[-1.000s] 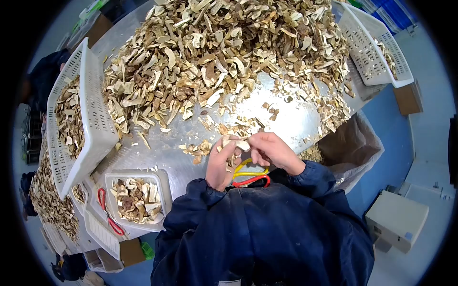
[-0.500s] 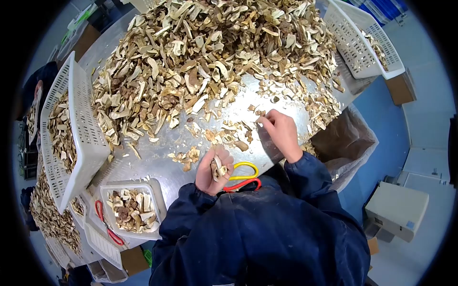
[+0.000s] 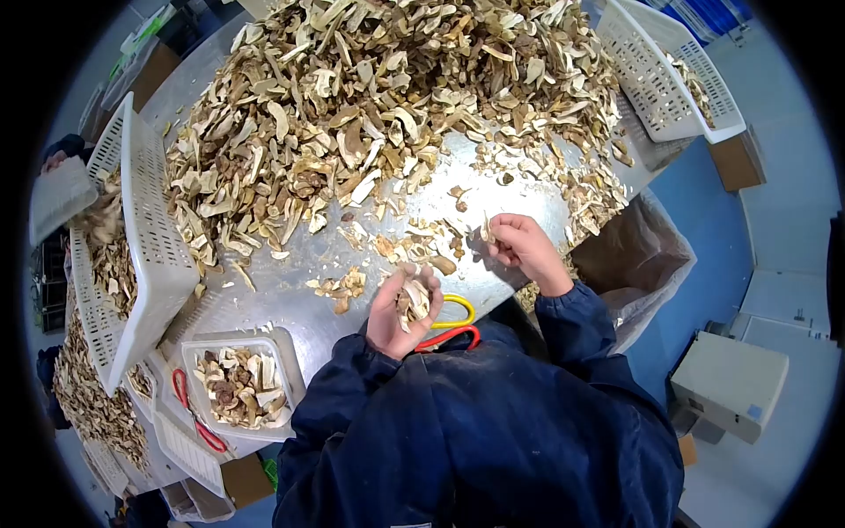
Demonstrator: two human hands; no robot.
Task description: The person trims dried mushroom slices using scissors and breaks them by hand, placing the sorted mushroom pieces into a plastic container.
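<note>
My left hand (image 3: pixel 387 319) is cupped round several dried mushroom slices (image 3: pixel 413 302), palm up near the table's front edge. My right hand (image 3: pixel 530 253) is closed in a pinch, with a small pale mushroom slice (image 3: pixel 487 230) standing up from its fingertips. Between and beyond the hands lie loose slices and crumbs (image 3: pixel 429 239) on the metal table (image 3: pixel 453 194). Scissors with one yellow handle (image 3: pixel 468 310) and one red handle rest by my left hand, their blades hidden. A large heap of dried mushroom slices (image 3: pixel 352 114) fills the far side.
White perforated baskets stand at left (image 3: pixel 158 238) and right (image 3: pixel 656 88), with slices inside. A tub of slices (image 3: pixel 242 387) and red-handled scissors (image 3: pixel 198 414) lie at lower left. A lined bin (image 3: pixel 638 264) is at right. Another person's hand tips a white container (image 3: pixel 63 198) at far left.
My right hand has drawn down slightly and now shows a slice in its pinch. My left hand has turned, showing more slices. At far left a white container has come over the basket.
</note>
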